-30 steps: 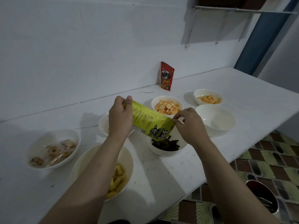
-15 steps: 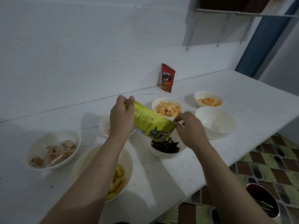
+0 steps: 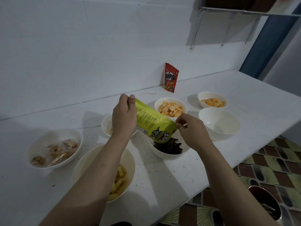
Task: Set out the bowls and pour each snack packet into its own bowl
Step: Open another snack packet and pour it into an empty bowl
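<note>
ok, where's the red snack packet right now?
In the head view the red snack packet stands upright against the back wall, right of centre, just behind the bowl of orange squares. Neither hand touches it.

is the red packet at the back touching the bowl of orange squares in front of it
Apart. The head view shows a bare strip of white counter between the red packet, upright against the wall, and the far rim of the bowl of orange squares.

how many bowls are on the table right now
7 white bowls: crisps far left, yellow sticks near, one behind the left hand, dark snacks centre, orange squares, empty right, orange pieces far right.
</note>
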Demonstrator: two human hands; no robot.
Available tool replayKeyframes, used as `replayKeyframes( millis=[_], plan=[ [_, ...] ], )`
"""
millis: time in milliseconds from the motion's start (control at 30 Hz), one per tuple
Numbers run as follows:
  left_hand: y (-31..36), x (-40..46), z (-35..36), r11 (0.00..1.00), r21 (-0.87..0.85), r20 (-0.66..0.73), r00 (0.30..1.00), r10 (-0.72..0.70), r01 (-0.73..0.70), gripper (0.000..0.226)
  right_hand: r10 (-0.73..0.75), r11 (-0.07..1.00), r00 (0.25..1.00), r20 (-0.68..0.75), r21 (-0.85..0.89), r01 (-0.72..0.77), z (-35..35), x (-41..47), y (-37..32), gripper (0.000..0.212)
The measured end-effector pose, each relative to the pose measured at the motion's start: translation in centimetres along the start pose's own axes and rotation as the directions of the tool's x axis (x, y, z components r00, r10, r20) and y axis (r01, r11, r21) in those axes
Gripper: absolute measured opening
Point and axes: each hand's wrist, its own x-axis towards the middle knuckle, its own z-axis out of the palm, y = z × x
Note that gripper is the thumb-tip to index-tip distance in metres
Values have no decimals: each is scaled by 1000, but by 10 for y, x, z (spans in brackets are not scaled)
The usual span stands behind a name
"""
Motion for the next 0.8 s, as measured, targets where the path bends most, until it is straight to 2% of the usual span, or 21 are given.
replayKeyframes(
  millis=[467,633,800],
  plan=[
    [3,-2,0,1000,8,-8,1000,3,-3,34,-12,1000,1000,17,-28,12,-4,0,0,11],
    [6,-6,4,999,42,21,999,32,-33,33,-82,996,995,50,43,80,1,-2,-8,19],
    [6,-7,5,1000,-7,40,999,31,-30,34,-121,987,993,-2,102,121,7,0,-19,21]
  ],
)
